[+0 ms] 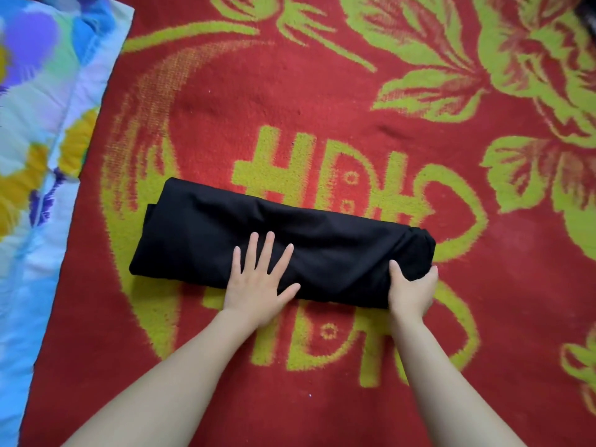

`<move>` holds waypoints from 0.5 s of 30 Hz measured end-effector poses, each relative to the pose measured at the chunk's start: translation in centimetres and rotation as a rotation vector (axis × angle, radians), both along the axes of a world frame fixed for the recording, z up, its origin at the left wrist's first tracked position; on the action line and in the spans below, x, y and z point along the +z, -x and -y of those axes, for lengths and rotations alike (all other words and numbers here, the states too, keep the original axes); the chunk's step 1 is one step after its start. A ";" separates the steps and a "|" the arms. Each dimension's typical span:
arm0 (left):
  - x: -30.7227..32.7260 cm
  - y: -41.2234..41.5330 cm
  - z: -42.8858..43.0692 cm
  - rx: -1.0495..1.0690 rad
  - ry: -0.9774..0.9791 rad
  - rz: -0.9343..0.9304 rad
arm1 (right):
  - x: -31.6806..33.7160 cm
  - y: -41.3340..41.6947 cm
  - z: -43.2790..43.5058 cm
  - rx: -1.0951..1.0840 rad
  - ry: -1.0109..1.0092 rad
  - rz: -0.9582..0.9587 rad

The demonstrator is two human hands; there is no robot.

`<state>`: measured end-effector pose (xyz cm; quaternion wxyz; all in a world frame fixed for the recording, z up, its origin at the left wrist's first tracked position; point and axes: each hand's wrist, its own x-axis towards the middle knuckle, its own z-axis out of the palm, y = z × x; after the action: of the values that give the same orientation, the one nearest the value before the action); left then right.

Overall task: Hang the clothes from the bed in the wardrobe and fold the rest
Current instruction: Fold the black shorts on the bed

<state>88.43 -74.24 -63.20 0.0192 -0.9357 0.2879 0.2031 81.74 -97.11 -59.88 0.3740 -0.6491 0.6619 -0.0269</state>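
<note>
One black garment (225,233) is seen folded into a long, thick bundle, laid across the middle of a red blanket (322,101) with its left end slightly farther away than its right. Its cloth is plain, matte and smooth, with soft creases running diagonally across the top layer; the left end is squared off with layered edges showing, while the right end is rounded and bunched. The left hand (258,285) is laid flat on the near edge of the bundle, about midway along it, with the fingers straight and spread apart and the palm pressed down onto the fabric; nothing is gripped by it. The right hand (411,291) is closed around the right end of the bundle: the thumb is set on top of the cloth and the other fingers are curled round the outer side, so that the bunched end is held between them. Both bare forearms are stretched in from the lower edge of the view. The blanket beneath is fuzzy and napped, deep red, and patterned in yellow-green with large block-like characters under and around the garment, a curved band enclosing them, and broad leaf and flower shapes toward the top and right. Along the left side a smoother, lightly quilted cover (38,124) is spread, printed with blurred flowers in blue, purple, yellow and white, its edge lying over the blanket.
</note>
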 end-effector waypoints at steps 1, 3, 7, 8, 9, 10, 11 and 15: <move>0.5 -0.2 -0.3 -0.012 0.005 -0.009 | 0.7 -0.5 0.2 -0.075 -0.037 0.043; 3.2 -1.2 -1.6 -0.010 0.062 0.042 | 3.4 -1.8 -0.1 -0.075 0.012 0.110; 6.8 -3.0 -6.7 0.226 0.264 0.249 | 10.9 -5.2 -7.2 0.226 0.327 0.276; 7.3 -3.3 -8.3 0.334 0.318 0.289 | 12.5 -6.1 -9.9 0.320 0.378 0.331; 7.9 -3.7 -9.9 0.455 0.372 0.342 | 13.7 -7.0 -13.0 0.446 0.400 0.373; 8.1 -3.9 -11.3 0.588 0.423 0.394 | 14.4 -7.7 -16.0 0.595 0.371 0.402; 8.3 -4.2 -12.6 0.737 0.476 0.431 | 14.8 -8.4 -19.1 0.752 0.269 0.428; 9.2 -4.3 -16.3 1.127 0.645 0.502 | 12.8 -8.4 -26.0 1.161 -0.030 0.368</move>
<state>92.71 -57.95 -53.97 -0.3019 -0.9202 -0.2089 -0.1358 90.16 -71.07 -47.06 0.4450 -0.8833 0.1245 0.0789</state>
